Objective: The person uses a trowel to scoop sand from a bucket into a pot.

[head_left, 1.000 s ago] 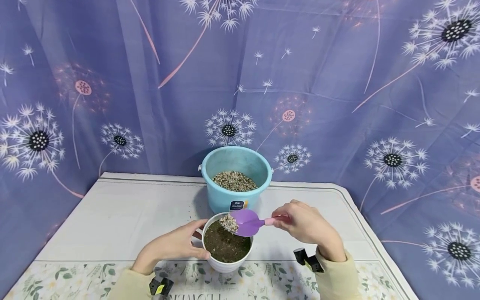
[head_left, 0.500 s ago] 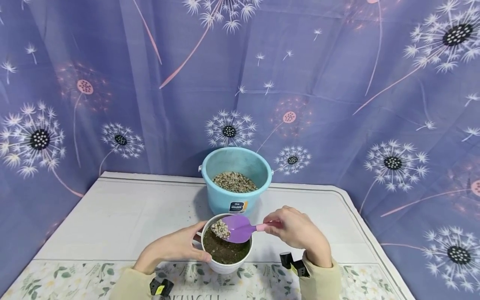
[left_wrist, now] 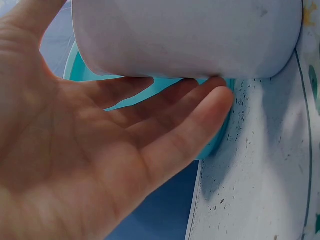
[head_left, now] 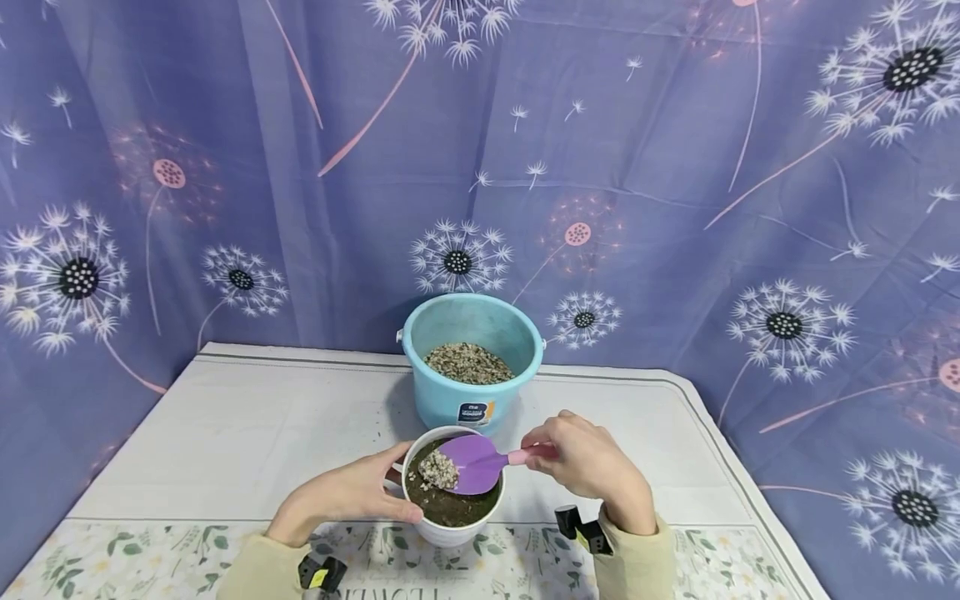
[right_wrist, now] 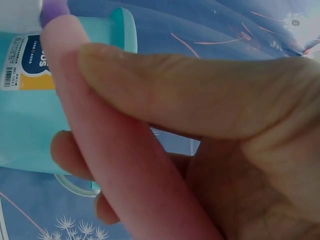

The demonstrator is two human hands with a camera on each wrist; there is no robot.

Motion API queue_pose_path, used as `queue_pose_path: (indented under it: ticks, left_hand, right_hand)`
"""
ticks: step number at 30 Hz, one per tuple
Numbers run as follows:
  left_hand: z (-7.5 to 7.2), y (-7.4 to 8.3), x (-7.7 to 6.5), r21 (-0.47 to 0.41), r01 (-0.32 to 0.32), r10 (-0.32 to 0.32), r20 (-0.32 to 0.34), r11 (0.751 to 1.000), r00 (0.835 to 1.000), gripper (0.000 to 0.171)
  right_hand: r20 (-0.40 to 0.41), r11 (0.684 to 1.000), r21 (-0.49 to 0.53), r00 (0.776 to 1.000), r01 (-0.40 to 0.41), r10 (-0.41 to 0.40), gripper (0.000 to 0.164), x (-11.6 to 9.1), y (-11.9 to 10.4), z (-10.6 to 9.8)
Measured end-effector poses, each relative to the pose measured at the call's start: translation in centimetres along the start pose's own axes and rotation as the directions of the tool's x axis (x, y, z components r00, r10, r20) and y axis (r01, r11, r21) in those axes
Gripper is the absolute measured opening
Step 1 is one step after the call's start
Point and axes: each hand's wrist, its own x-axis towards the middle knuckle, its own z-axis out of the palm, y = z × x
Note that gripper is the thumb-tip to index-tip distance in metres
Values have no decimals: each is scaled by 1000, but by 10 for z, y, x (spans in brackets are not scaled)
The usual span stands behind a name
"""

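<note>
**Early stage, by the look of it**

Left hand (head_left: 352,493) grasps a round white flowerpot (head_left: 450,535), thumb by the near rim, fingers along the far side. Pot stands roughly upright, directly in front of the bucket. In it, dark brown soil (head_left: 459,508); a small heap of pale speckled grit (head_left: 438,471) left of middle, at the scoop's tip, a few loose grains beside it. How much lies on soil and how much on blade, cannot tell. Behind: a round light-blue plastic bucket (head_left: 437,404), holding a broad bed of mixed gravel (head_left: 468,364). Over the pot's mouth, blade pointing left, a purple scoop with pink handle (head_left: 478,471). Right hand (head_left: 583,462) grips that handle, thumb along it.

Progress, my judgement: soil is in; covering has barely begun. Most of the surface shows bare, and plenty of gravel remains.
</note>
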Motion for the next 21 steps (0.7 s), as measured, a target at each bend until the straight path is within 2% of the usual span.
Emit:
queue_pose_path:
  ticks: [7, 21]
  left_hand:
    - [0, 0, 0, 17, -10, 10, -7, 1000, 1000, 95]
    - [2, 4, -1, 16, 7, -7, -42, 1000, 999, 100]
  right_hand:
    - [-38, 999, -39, 999, -13, 12, 12, 0, -2, -2]
    - [-78, 998, -47, 996, -35, 32, 12, -2, -5, -4]
